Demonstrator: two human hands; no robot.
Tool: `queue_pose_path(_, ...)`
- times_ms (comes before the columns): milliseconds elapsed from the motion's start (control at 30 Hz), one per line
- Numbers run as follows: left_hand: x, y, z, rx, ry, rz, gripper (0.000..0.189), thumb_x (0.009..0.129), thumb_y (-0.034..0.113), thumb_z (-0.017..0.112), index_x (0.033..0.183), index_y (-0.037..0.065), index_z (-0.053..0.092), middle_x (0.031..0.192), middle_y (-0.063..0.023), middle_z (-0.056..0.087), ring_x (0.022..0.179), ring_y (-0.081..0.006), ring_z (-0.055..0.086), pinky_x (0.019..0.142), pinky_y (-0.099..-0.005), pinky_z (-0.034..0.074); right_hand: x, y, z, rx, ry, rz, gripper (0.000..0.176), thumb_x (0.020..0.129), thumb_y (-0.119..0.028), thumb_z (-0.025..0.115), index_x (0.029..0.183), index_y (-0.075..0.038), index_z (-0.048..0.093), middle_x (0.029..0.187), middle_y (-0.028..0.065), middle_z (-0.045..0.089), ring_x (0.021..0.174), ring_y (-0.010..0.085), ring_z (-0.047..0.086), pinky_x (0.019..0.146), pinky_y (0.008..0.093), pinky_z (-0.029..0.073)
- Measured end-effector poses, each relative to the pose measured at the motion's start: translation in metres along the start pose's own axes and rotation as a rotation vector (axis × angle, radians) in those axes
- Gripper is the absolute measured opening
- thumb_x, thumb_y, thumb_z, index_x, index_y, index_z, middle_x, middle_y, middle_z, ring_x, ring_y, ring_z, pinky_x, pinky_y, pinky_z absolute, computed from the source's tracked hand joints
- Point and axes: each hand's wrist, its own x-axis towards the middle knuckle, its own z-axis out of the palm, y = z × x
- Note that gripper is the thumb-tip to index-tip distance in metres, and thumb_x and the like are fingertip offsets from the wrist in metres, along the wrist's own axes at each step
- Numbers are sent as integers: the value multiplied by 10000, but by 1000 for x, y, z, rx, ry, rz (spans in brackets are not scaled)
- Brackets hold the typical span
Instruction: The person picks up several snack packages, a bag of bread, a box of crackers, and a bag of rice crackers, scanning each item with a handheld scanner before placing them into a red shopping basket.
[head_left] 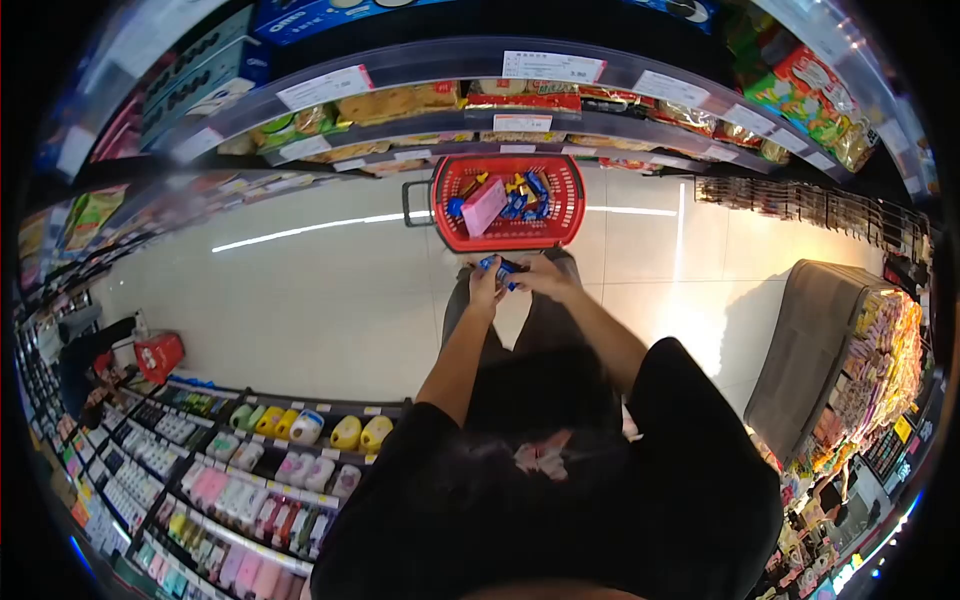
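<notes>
the bare left hand [484,287] and bare right hand [545,279] hold a small shiny blue packet [508,271]; at twelve o'clock, a red perforated plastic basket [508,244] contains a pink rectangular box [484,208]; coloured plastic bottles [346,433] stand at eight o'clock.

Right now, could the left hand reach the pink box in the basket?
Probably yes: the pink box lies uncovered in the open basket, though the left hand holds a blue packet.

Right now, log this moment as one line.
left hand: holding blue packet | right hand: fingers on blue packet | red basket: just beyond hands, containing pink box, blue-wrapped items
</notes>
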Motion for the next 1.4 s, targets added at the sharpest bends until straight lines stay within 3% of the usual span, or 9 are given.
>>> queue_pose_path(200,101,-47,14,135,52,-29,280,921,304,460,1167,170,476,816,-9,568,584,-102,550,477,-231,421,123,95,15,-54,670,70,397,642,-277,740,845,43,619,790,200,650,777,318,652,668,384,508)
queue_pose_path(367,173,-78,10,139,107,-32,321,940,241,419,1228,104,451,940,-37,577,735,-126,571,587,-265,479,178,128,4,-137,681,263,487,667,-346,725,886,66,588,846,235,634,820,348,635,739,394,491)
queue_pose_path(500,213,-100,7,416,128,275,404,915,310,427,1237,66,441,1038,-83,582,850,-221,584,702,-339,473,208,171,2,-181,854,77,465,735,-338,662,943,65,560,853,245,627,838,368,620,726,413,481)
queue_pose_path(733,104,-108,-19,820,-25,-12,388,815,367,494,950,20,605,714,-151,633,625,-256,635,554,-355,495,52,172,14,-346,294,-78,338,755,-258,610,924,33,576,859,242,607,841,390,590,735,431,470)
queue_pose_path(900,25,-67,-21,1461,-261,290,250,742,230,564,854,14,621,781,-189,637,761,-286,641,700,-382,486,-52,161,-10,-567,96,-265,257,735,-247,594,784,5,604,762,224,603,737,363,595,679,446,462)
queue_pose_path(1100,-47,8,21,1494,-376,423,166,743,186,572,794,37,621,770,-128,637,768,-246,626,683,-331,479,-103,138,-87,-812,140,-481,288,766,-277,536,768,1,608,770,228,608,753,382,592,685,445,462)
queue_pose_path(1167,-58,28,35,1400,-273,536,178,742,203,589,813,44,625,781,-115,644,745,-237,626,667,-336,481,-125,112,-104,-618,345,-209,301,782,-273,518,781,16,603,790,238,605,755,385,589,675,442,461)
queue_pose_path(1333,-94,51,84,882,-256,617,172,879,162,518,843,2,570,743,-51,592,727,-137,577,686,-278,460,-132,92,-146,-193,490,-340,230,822,-187,545,810,43,551,747,159,598,649,241,610,603,359,478)
queue_pose_path(1400,-98,74,116,989,-314,909,190,880,189,538,895,2,566,768,-43,595,730,-122,567,687,-266,451,-141,55,-153,-153,608,-449,233,822,-183,606,880,27,522,766,115,579,619,177,596,583,310,478)
